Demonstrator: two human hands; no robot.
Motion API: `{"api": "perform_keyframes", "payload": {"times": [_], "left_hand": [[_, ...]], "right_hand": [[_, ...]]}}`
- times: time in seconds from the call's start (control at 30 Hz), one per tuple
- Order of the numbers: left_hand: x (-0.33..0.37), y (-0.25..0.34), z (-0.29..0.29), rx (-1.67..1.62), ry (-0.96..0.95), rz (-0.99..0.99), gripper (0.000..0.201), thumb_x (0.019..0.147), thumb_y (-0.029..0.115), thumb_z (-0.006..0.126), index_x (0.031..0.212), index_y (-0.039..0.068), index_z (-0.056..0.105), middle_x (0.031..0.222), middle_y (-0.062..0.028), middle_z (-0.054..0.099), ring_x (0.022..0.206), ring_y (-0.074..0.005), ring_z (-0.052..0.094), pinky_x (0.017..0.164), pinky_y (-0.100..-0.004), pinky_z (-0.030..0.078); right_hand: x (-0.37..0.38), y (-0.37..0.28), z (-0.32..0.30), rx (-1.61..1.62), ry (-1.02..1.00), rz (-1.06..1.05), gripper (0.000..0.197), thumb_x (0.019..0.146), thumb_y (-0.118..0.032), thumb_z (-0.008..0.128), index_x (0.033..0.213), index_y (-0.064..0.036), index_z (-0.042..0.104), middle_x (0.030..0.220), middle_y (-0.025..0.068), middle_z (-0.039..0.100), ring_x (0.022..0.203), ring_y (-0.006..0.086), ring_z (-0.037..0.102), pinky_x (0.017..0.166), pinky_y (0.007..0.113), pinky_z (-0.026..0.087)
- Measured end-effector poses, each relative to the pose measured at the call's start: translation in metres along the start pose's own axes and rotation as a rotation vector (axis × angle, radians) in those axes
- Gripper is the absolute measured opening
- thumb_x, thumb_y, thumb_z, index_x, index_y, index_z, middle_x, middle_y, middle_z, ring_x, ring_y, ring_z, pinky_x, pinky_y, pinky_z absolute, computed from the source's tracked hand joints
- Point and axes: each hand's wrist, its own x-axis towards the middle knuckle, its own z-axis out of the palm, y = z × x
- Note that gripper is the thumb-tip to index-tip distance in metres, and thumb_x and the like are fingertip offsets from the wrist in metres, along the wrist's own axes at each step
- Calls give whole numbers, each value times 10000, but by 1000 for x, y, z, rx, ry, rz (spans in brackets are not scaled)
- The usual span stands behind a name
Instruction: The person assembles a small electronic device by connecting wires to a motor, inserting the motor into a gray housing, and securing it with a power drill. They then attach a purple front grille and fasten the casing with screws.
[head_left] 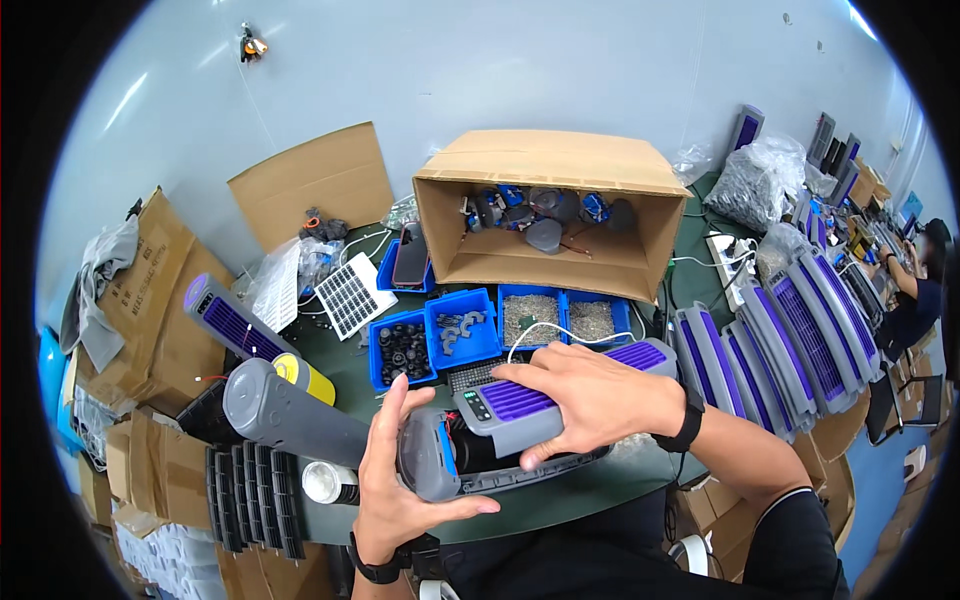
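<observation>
My right hand grips a grey cover with a purple slatted grille and a small lit display at its left end. The cover sits tilted over a long grey housing, whose inside shows at the left: a black round part, a blue edge and thin red wires. My left hand is spread around the housing's left end, thumb and fingers wide apart; whether it touches the housing I cannot tell. Beside it stand a grey cylinder-shaped case and a small white-topped jar.
Blue bins of black parts, grey clips and screws sit behind. An open cardboard box holds grey and blue parts. Several purple-grilled units lean at the right; black curved grilles lie at the left. A person works far right.
</observation>
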Motion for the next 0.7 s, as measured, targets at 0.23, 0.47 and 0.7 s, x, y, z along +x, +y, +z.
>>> {"api": "perform_keyframes", "payload": {"times": [0.23,0.47,0.7], "left_hand": [[6,1,3,-53,6,-1,1480,464,446,1067,1618,-45,282,1324,-201,623,1187,-281,652,1022,-407,527],[10,4,9,-138,21,-20,1494,468,487,1052,1621,-55,271,1275,-185,619,1192,-283,630,1035,-414,504],[14,9,8,-104,15,30,1389,463,503,1039,1569,-44,401,1292,-185,621,1191,-295,633,1016,-425,525]], "right_hand": [[2,-11,0,97,85,-123,1119,703,-717,843,1508,-20,498,1111,177,616,1013,357,584,936,446,474],[5,-20,18,27,241,-171,1187,665,-758,825,1475,40,486,1088,181,583,975,349,582,927,457,482],[0,-33,29,-73,279,-140,1258,641,-797,798,1454,100,457,1045,203,562,913,353,583,878,453,503]]}}
